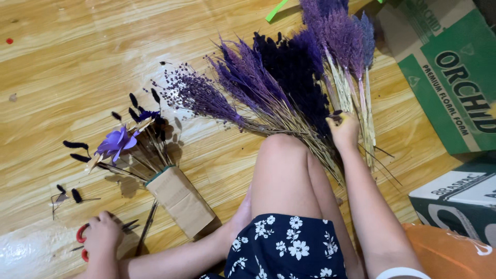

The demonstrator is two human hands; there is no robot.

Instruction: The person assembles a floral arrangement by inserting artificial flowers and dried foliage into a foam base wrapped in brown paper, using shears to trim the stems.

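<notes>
Wooden floorboards are filling the frame, with a person sitting on them, one bare knee [283, 155] raised in the middle. Their right hand [343, 129] is reaching up right of centre, fingers [335, 117] pinching closed around a thin stem in the fan of dried purple grasses [279, 77] lying across the upper middle. Their left hand [102, 235] is resting at the lower left, curled over red-handled scissors [81, 233], the handles showing beside the fingers. A small brown paper-wrapped bouquet [178, 199] with a purple flower [116, 142] is lying just right of that hand. Green cardboard boxes [449, 67] are standing at the right edge.
</notes>
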